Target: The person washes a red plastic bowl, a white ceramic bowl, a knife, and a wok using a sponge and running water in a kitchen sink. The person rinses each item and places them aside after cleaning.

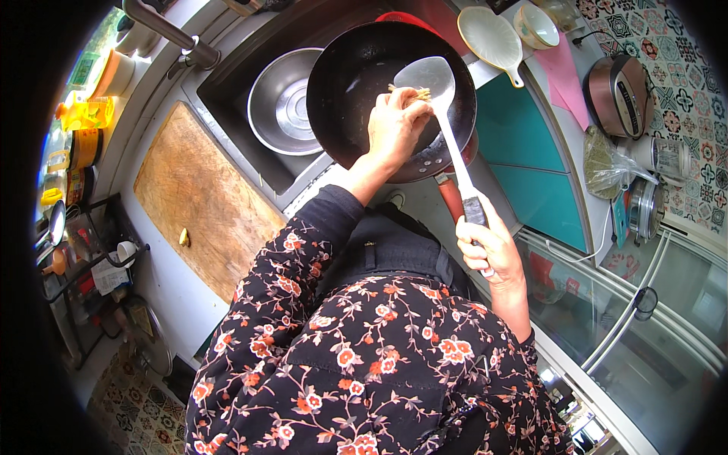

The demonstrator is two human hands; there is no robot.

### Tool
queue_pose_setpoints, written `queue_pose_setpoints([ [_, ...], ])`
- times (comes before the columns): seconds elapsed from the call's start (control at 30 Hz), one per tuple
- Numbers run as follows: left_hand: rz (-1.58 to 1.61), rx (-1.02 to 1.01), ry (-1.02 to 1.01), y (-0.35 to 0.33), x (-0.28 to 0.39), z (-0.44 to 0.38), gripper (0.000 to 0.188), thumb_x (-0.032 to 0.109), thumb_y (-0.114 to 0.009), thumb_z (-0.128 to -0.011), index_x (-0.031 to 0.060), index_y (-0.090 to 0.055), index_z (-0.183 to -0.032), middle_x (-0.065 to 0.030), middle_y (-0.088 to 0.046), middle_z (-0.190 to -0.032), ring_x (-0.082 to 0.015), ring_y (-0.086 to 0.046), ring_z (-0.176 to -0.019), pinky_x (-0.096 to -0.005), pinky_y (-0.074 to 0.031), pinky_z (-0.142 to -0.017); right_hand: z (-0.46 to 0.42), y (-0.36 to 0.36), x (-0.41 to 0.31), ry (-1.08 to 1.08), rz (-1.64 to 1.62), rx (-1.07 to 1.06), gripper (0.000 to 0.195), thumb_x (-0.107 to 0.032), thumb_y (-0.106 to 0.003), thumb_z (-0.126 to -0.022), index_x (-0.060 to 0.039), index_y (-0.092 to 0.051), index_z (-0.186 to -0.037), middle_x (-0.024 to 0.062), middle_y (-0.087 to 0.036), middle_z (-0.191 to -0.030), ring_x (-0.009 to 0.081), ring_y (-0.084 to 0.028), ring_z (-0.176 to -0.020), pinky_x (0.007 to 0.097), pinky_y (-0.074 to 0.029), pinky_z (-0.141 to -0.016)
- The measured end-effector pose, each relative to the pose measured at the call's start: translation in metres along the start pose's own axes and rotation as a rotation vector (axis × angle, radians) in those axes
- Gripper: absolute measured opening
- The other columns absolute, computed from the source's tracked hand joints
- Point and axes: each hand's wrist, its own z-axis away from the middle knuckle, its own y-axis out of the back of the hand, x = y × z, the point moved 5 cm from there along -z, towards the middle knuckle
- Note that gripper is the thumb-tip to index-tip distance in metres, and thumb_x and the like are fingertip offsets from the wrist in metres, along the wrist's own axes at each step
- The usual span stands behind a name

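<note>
My left hand [395,128] pinches a straw-coloured fibrous scrubber [420,94], mostly hidden by the fingers. It presses the scrubber to the metal blade of a wok spatula [435,71]. The spatula's handle, wrapped with dark tape, is gripped in my right hand [486,242]. Beneath both lies a dark wok [347,108], its inside wet and shiny, resting over the right part of the sink. Its reddish-brown handle [450,196] points toward me, beside the spatula. A metal basin [278,102] sits in the sink, partly covered by the wok.
Left of the sink [227,85] lies a wooden cutting board [199,199] with a small yellowish piece [183,238] on it. A faucet [199,51] rises behind. A pale oval dish [490,40], a bowl [536,27] and a rice cooker [617,94] stand to the right.
</note>
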Motion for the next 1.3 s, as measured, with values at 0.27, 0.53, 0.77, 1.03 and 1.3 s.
queue_pose_setpoints([
  [0.27,0.01,0.04,-0.032,0.007,0.004,-0.005,0.029,0.012,-0.074,-0.074,0.0288,-0.073,-0.097,-0.0032,-0.059,-0.112,-0.0283,-0.056,-0.096,-0.0369,-0.051,-0.083,0.003,-0.006,-0.004,0.022,0.031,-0.007,0.066,0.002,-0.05,-0.089,-0.0191,-0.027,-0.148,0.0019,-0.047,-0.073,0.0022,-0.034,-0.046,0.0155,-0.026,-0.036],
  [0.53,0.096,0.045,0.032,0.014,0.007,-0.007,0.026,0.01,-0.074,-0.073,0.026,-0.074,-0.093,-0.0046,-0.059,-0.112,-0.0284,-0.054,-0.099,-0.0366,-0.048,-0.087,0.004,-0.013,-0.002,0.039,0.042,-0.037,0.066,0.002,-0.049,-0.089,-0.0196,-0.027,-0.148,0.0005,-0.046,-0.072,0.0015,-0.033,-0.045,0.0156,-0.025,-0.036],
  [0.77,0.107,0.045,0.035,0.012,0.006,-0.008,0.023,0.012,-0.075,-0.073,0.0247,-0.075,-0.092,-0.0054,-0.059,-0.112,-0.0284,-0.054,-0.1,-0.0365,-0.047,-0.088,0.006,-0.015,-0.003,0.032,0.039,-0.038,0.065,0.001,-0.049,-0.089,-0.0187,-0.027,-0.147,-0.0004,-0.046,-0.071,0.001,-0.032,-0.045,0.0153,-0.024,-0.036],
  [1.03,0.09,0.081,0.035,0.013,0.004,-0.007,0.015,0.014,-0.075,-0.074,0.0246,-0.074,-0.085,-0.0028,-0.06,-0.11,-0.0289,-0.055,-0.099,-0.0379,-0.049,-0.084,0.005,-0.014,-0.002,0.045,0.066,-0.045,0.064,0.0,-0.049,-0.09,-0.0181,-0.027,-0.147,-0.0001,-0.046,-0.072,0.001,-0.032,-0.045,0.0153,-0.024,-0.036],
  [1.3,-0.005,-0.204,0.039,0.004,-0.016,-0.001,0.016,0.014,-0.074,-0.073,0.0246,-0.074,-0.085,-0.0025,-0.061,-0.114,-0.0302,-0.057,-0.094,-0.0388,-0.051,-0.082,-0.014,0.005,0.002,0.016,0.087,0.006,0.062,0.0,-0.051,-0.088,-0.017,-0.032,-0.145,0.0001,-0.047,-0.072,0.0008,-0.032,-0.045,0.0157,-0.024,-0.036],
])
